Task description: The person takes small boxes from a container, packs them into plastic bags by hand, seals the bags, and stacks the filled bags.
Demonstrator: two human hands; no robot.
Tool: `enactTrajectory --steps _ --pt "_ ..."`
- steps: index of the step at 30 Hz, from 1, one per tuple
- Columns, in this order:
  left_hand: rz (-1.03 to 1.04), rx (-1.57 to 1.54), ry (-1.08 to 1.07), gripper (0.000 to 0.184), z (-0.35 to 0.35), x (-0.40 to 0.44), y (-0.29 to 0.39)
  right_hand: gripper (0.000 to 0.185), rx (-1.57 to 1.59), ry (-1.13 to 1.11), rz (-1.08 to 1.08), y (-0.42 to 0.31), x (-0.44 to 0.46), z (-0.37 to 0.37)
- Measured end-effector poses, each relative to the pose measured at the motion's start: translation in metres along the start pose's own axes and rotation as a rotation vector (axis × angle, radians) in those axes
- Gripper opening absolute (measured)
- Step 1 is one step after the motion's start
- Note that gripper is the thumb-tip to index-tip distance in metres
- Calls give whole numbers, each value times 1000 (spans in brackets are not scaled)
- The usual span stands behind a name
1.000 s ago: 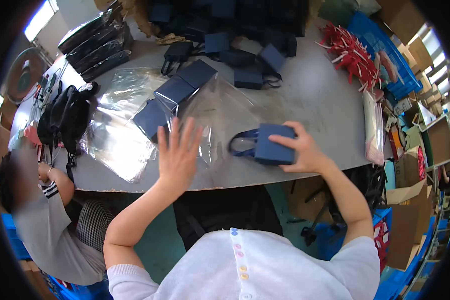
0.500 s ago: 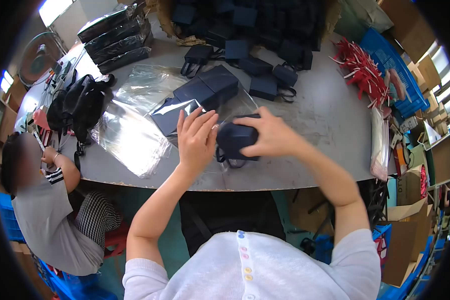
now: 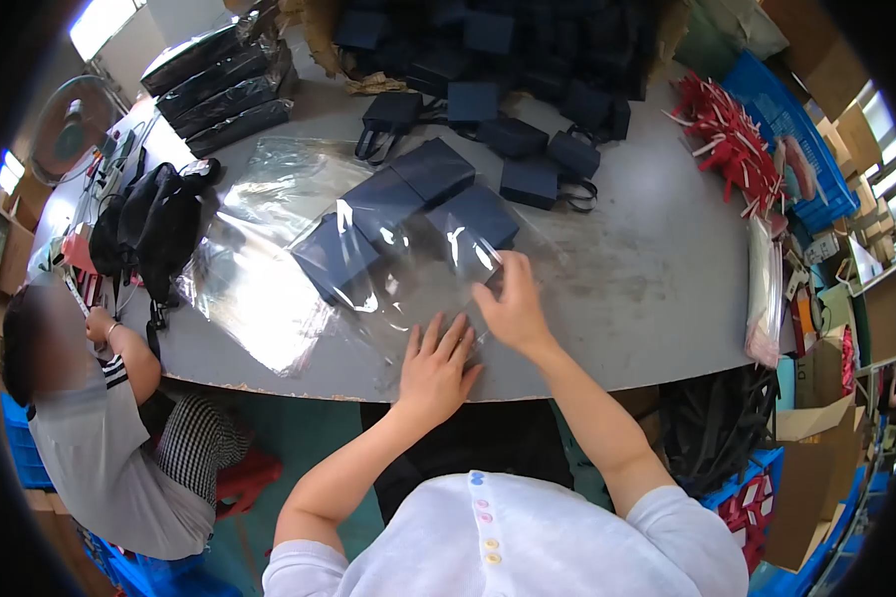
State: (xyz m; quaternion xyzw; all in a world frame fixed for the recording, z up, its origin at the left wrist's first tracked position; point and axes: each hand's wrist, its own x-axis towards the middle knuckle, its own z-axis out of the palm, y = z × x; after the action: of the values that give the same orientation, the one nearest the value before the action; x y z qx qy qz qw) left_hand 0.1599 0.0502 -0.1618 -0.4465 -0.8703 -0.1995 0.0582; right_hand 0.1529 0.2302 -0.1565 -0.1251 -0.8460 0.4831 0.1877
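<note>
A clear plastic bag [image 3: 408,291] lies on the table with several dark navy boxes [image 3: 473,216] inside, set side by side. My left hand [image 3: 436,370] rests flat near the bag's lower end at the table's front edge, its fingers spread on the film. To the right, my right hand [image 3: 516,306] has its fingers and thumb curled on the bag's side edge, just below the nearest box. More clear film [image 3: 259,298] is spread out left of the bag.
Loose dark boxes with black straps [image 3: 528,182] lie beyond the bag, before an open carton full of them. Wrapped black stacks [image 3: 219,90] and a black backpack [image 3: 154,219] are left. Red-and-white strips [image 3: 722,144] lie right. A person [image 3: 119,428] sits at left.
The dark box that was in my right hand now lies in the bag, and that hand is at the bag's edge. My left hand has moved down and right onto the film.
</note>
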Motion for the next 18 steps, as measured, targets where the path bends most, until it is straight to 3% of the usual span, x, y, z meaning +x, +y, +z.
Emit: enactTrajectory --steps 1,4,5,7,8,9,10,11,12,14,15,17,18 --pt "13 -1 -33 54 -6 -4 -1 57 32 82 -131 5 5 9" --pt "33 7 -70 55 -15 -4 -8 47 -83 40 -206 -8 25 -6" --pt "15 -9 -134 55 -22 -3 -7 30 -232 -48 -359 -13 39 -30" --pt "25 -13 -216 51 -42 5 -1 16 -234 -222 -87 -48 65 -87" --pt "34 -3 -209 51 -57 20 2 10 -219 67 -298 -35 90 -101" --pt "12 -251 -294 47 -73 37 7 13 -223 191 -298 -21 122 -116" --pt "-13 -501 -380 43 -86 55 13 28 -418 237 -358 10 161 -132" --pt "90 -491 -201 36 -95 82 16 55 -568 211 -193 43 196 -143" --pt "123 -527 -80 35 -93 116 14 82 -691 165 228 46 216 -145" --pt "184 -498 136 39 -75 196 0 98 -686 64 516 46 241 -143" --pt "161 -377 181 49 -57 235 -11 99 -708 40 554 51 245 -137" --pt "-73 -168 86 81 -10 300 -44 94 -682 -53 620 64 252 -138" --pt "-173 -59 -5 87 7 325 -56 94 -679 -48 630 65 247 -145"
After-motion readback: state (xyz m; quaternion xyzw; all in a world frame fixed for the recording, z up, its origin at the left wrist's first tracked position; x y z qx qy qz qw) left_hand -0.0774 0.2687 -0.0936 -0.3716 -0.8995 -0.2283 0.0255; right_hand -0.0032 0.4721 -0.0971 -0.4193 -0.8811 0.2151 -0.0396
